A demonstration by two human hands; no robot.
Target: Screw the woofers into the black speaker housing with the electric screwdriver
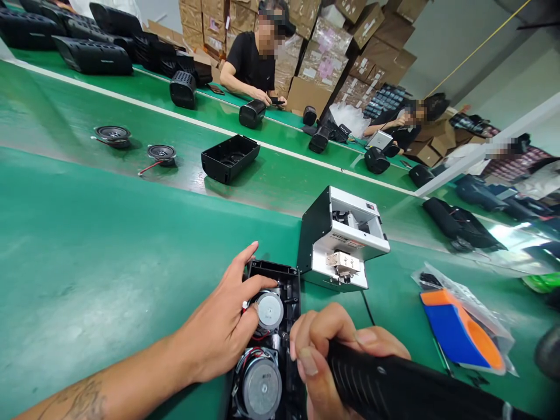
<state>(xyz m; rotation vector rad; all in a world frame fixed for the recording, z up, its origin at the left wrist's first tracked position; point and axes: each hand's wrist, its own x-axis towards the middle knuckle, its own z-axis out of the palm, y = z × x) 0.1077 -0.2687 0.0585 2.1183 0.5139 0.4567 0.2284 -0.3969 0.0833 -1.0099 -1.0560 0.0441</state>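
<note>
In front of me lies a long black speaker housing, its open side up. Two round speaker drivers sit inside, the upper driver and the lower driver, with red and black wires beside them. My left hand rests on the housing's upper left side with fingers spread, thumb against the upper driver and one fingertip by the top inner edge. My right hand is wrapped round a black electric screwdriver. Its metal tip points into the housing between the drivers; where exactly it touches is hidden.
A white-and-black screw feeder stands just beyond the housing. Right of it lie a blue-and-orange holder and a plastic bag. Across the green belt are loose drivers, an open black case, more speakers and several co-workers.
</note>
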